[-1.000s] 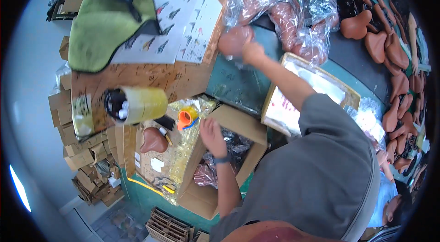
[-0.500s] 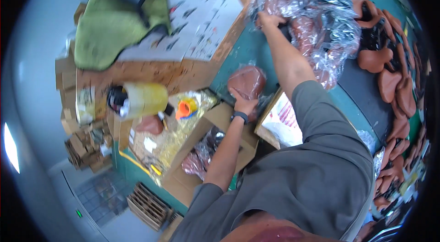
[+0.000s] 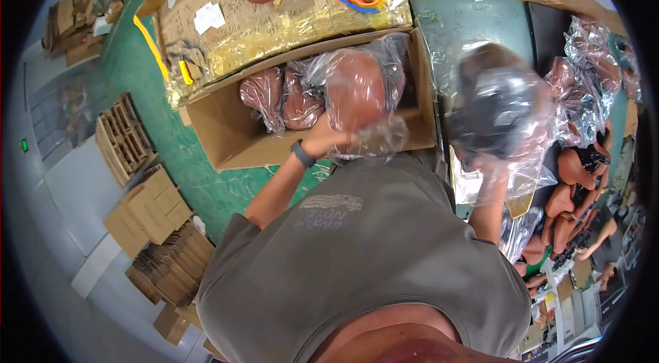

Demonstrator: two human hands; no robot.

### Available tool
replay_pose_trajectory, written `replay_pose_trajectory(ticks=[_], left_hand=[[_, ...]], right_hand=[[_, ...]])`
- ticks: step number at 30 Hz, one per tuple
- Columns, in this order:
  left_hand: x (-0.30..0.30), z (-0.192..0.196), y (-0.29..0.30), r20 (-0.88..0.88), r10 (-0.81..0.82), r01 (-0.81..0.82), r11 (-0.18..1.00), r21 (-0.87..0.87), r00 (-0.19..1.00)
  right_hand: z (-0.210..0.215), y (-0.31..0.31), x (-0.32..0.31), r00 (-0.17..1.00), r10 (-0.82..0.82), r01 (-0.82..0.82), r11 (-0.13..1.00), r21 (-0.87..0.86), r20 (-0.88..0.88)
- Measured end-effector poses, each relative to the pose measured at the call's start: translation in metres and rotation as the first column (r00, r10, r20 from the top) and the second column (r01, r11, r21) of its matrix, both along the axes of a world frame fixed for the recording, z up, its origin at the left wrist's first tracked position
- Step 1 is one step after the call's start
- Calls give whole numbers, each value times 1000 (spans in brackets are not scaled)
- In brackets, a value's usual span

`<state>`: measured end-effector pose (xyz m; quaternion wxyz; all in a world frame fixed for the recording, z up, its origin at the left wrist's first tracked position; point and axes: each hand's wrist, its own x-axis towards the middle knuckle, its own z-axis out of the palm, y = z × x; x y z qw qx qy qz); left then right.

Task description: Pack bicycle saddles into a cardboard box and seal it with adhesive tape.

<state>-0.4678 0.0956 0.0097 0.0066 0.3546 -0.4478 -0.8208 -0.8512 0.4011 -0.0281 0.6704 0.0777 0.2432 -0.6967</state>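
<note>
I have the left fingers (image 3: 341, 138) pinching a bagged saddle (image 3: 357, 92) at the mouth of the carton (image 3: 226, 133), the right fingers (image 3: 490, 166) clutching a blurred saddle (image 3: 498, 109). Beyond-left of the left fingers, two packed saddles (image 3: 261, 96) already lie inside; beyond the right, unboxed saddles (image 3: 589, 81) remain.

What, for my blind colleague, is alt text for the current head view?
A person's left hand holds a bagged brown saddle at an open cardboard box with wrapped saddles inside; the right hand holds another bagged saddle, blurred.
</note>
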Motion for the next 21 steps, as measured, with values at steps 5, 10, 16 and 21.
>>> replay_pose_trajectory(ticks=[5,10,16,21], left_hand=[[78,-230,-27,501,268,-358,929,91,823],[110,-361,-26,544,581,-496,810,-312,606],[30,-384,-12,168,645,-617,764,-191,746],[58,-370,-40,751,-253,592,775,-220,610]], right_hand=[[134,-233,83,-659,469,-321,532,784,-588],[-133,-353,194,-956,-252,-188,150,971,-147],[-300,-347,186,-936,-212,-338,314,887,-281],[-230,-309,235,-809,217,-322,614,721,-546]])
